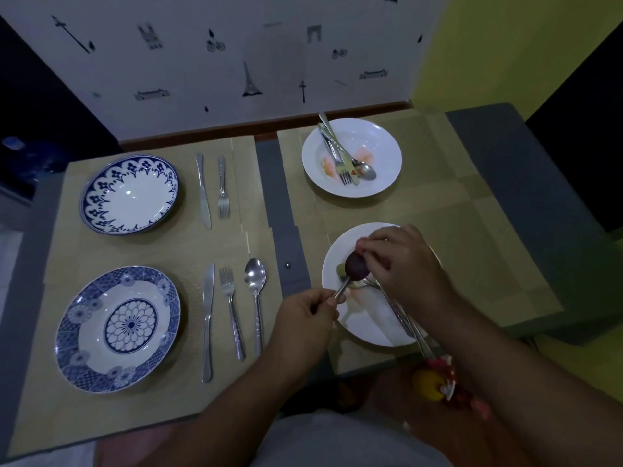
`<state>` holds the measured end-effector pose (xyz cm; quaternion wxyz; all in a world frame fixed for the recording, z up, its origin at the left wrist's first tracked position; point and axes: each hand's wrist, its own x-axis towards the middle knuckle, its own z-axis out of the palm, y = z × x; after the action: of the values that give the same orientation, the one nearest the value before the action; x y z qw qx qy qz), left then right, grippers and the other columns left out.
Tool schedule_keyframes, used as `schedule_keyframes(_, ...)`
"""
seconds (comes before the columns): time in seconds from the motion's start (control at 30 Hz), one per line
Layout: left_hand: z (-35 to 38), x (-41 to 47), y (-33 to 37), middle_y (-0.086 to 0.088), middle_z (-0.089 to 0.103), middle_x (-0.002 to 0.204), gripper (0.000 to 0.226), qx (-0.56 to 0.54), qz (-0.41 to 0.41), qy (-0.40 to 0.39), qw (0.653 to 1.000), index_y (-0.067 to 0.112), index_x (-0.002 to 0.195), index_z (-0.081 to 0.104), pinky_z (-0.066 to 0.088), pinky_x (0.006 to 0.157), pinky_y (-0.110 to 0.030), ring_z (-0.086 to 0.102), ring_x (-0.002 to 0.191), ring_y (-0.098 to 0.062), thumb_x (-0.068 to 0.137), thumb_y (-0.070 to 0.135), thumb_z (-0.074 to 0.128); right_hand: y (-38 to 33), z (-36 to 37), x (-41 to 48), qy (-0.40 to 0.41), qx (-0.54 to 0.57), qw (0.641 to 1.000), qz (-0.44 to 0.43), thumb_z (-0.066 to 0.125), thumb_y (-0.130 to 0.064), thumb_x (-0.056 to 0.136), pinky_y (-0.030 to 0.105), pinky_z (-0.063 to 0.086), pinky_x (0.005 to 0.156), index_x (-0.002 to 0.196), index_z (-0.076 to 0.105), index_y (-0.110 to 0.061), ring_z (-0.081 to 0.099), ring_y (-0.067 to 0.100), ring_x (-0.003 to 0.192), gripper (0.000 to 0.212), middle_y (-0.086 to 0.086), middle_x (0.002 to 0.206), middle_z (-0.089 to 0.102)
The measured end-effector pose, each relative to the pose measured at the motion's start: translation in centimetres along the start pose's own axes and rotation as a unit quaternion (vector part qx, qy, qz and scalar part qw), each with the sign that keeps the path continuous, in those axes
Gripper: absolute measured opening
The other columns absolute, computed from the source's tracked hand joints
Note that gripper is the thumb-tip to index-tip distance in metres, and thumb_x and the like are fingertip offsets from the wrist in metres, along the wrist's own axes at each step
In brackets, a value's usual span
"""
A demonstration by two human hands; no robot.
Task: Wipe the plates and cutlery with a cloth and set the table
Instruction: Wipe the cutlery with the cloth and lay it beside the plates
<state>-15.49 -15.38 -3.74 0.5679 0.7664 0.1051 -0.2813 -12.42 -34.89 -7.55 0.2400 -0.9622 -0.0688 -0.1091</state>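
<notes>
My left hand [310,315] pinches the handle of a metal utensil [341,291] over the near white plate [367,332], which has smears. A dark maroon cloth [356,266] is bunched around the utensil's head and hides it. My right hand [404,264] grips that cloth. More cutlery [399,311] lies across this plate under my right wrist. The far white plate [387,143] is smeared and holds a fork, knife and spoon [344,160]. On the left mats lie two blue-patterned plates [129,193] [118,328], a knife [203,193] and fork [222,187], and a knife [208,321], fork [232,311] and spoon [255,298].
Tan placemats [472,251] cover a grey table [286,230] that stands against a patterned white wall [236,62]. A yellow and red object [435,382] sits by my lap at the table's near right edge. The table drops off at the right.
</notes>
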Motion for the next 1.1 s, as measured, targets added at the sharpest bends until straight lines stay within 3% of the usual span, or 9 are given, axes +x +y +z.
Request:
schedule_keyframes(0.17, -0.1, 0.0, 0.3, 0.011, 0.068, 0.093, 0.024, 0.009, 0.013, -0.006, 1.000, 0.028, 0.098, 0.071, 0.044, 0.068, -0.014, 0.061, 0.089, -0.005, 0.102, 0.015, 0.051, -2.1, 0.1, -1.0, -0.052, -0.003, 0.995, -0.080, 0.070, -0.012, 0.086, 0.032, 0.047, 0.087, 0.108, 0.074, -0.011, 0.056, 0.020, 0.099, 0.023, 0.002, 0.109, 0.068)
schedule_keyframes(0.33, 0.1, 0.0, 0.0, 0.006, 0.067, 0.092, 0.023, 0.010, 0.016, 0.010, 1.000, 0.027, 0.101, 0.071, 0.045, 0.065, -0.015, 0.060, 0.086, -0.007, 0.102, 0.017, 0.050, 1.4, -0.3, 1.7, 0.015, -0.024, 0.999, 0.039, 0.070, -0.007, 0.082, 0.039, 0.051, 0.074, 0.095, 0.077, -0.013, 0.053, 0.025, 0.089, 0.016, 0.001, 0.095, 0.068)
schedule_keyframes(0.47, -0.5, 0.6, 0.2, 0.004, 0.065, 0.088, 0.023, -0.019, 0.000, 0.023, 1.000, 0.021, 0.107, 0.069, 0.043, 0.058, -0.013, 0.056, 0.075, -0.008, 0.103, 0.015, 0.047, 2.1, -2.3, 1.5, 0.065, 0.083, 0.986, 0.128, 0.068, -0.013, 0.088, 0.042, 0.054, 0.080, 0.102, 0.076, -0.019, 0.058, 0.019, 0.096, 0.017, -0.008, 0.097, 0.064)
schedule_keyframes(0.63, -0.5, 0.7, 0.6, 0.010, 0.061, 0.082, 0.024, -0.031, -0.015, 0.018, 0.999, 0.028, 0.094, 0.064, 0.041, 0.061, -0.020, 0.055, 0.075, -0.005, 0.104, 0.019, 0.044, -0.4, -2.4, -0.5, 0.034, 0.134, 0.984, 0.115, 0.070, -0.017, 0.089, 0.028, 0.052, 0.089, 0.111, 0.073, -0.022, 0.059, 0.006, 0.100, 0.024, -0.011, 0.104, 0.066)
schedule_keyframes(0.73, -0.3, 0.9, 0.7, 0.013, 0.061, 0.089, 0.021, -0.038, -0.022, 0.013, 0.999, 0.030, 0.100, 0.062, 0.042, 0.062, -0.022, 0.054, 0.076, -0.001, 0.105, 0.029, 0.042, -1.5, -1.4, -0.9, 0.024, 0.143, 0.984, 0.102, 0.070, -0.018, 0.089, 0.033, 0.051, 0.094, 0.115, 0.073, -0.020, 0.059, 0.006, 0.105, 0.026, -0.008, 0.110, 0.069)
schedule_keyframes(0.8, -0.4, 1.2, 0.5, 0.010, 0.063, 0.082, 0.025, -0.039, -0.019, 0.010, 0.999, 0.025, 0.105, 0.065, 0.041, 0.056, -0.021, 0.054, 0.065, -0.001, 0.106, 0.028, 0.041, -2.3, -1.2, -1.1, 0.016, 0.153, 0.984, 0.087, 0.070, -0.019, 0.090, 0.034, 0.050, 0.095, 0.117, 0.072, -0.019, 0.058, 0.007, 0.108, 0.028, -0.007, 0.114, 0.068)
schedule_keyframes(0.87, -0.4, 1.6, 0.3, 0.003, 0.063, 0.070, 0.028, -0.039, -0.013, -0.002, 0.999, 0.021, 0.105, 0.068, 0.039, 0.052, -0.021, 0.052, 0.054, -0.002, 0.106, 0.024, 0.040, -2.9, -1.0, -1.4, 0.010, 0.142, 0.990, 0.025, 0.070, -0.018, 0.089, 0.033, 0.049, 0.093, 0.117, 0.072, -0.017, 0.057, 0.009, 0.107, 0.028, -0.005, 0.115, 0.067)
schedule_keyframes(1.0, -0.4, 1.6, -0.3, -0.001, 0.066, 0.071, 0.027, -0.028, 0.004, -0.031, 0.999, 0.021, 0.105, 0.067, 0.042, 0.049, -0.019, 0.052, 0.050, -0.005, 0.106, 0.019, 0.040, -2.8, -0.1, -1.4, -0.030, 0.087, 0.989, -0.118, 0.067, -0.020, 0.092, 0.034, 0.047, 0.087, 0.117, 0.072, -0.015, 0.061, 0.021, 0.099, 0.026, -0.001, 0.117, 0.068)
schedule_keyframes(1.1, -0.8, 1.5, -0.3, 0.005, 0.067, 0.070, 0.028, -0.013, 0.028, -0.030, 0.999, 0.024, 0.105, 0.068, 0.041, 0.053, -0.021, 0.051, 0.051, -0.004, 0.106, 0.019, 0.041, -2.2, 0.2, -0.4, -0.028, 0.078, 0.990, -0.112, 0.067, -0.018, 0.091, 0.033, 0.046, 0.087, 0.116, 0.073, -0.014, 0.061, 0.018, 0.099, 0.025, 0.000, 0.114, 0.070)
